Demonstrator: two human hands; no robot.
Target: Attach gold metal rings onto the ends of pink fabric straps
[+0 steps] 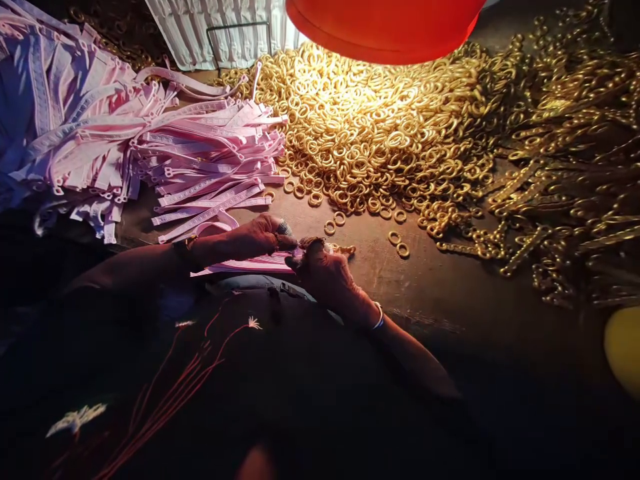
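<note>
1. The left hand (255,238) reaches in from the left, its fingertips pinching the right end of the pink straps (250,266); a pale covering wraps 1 of its fingers, and a dark band circles its wrist.
2. The right hand (327,275) meets it fingertip to fingertip, fingers curled inward; what they pinch is hidden, so I cannot tell. A white band (379,316) circles this wrist.
3. The pink straps lie at the near edge of the brown table (430,280), below the left hand and running up to the right.
4. A short gold chain (345,250) pokes out just beyond the right hand's fingers.
5. Past the hands spreads a pile of gold rings (370,140); 2 loose pairs lie on the table in front of it.
6. Linked gold chains (545,200) cover the table's right side.
7. A heap of pale pink straps (95,133) fills the left side.
8. A red lampshade (390,30) hangs above the rings, beside a white ribbed container (235,40).
</note>
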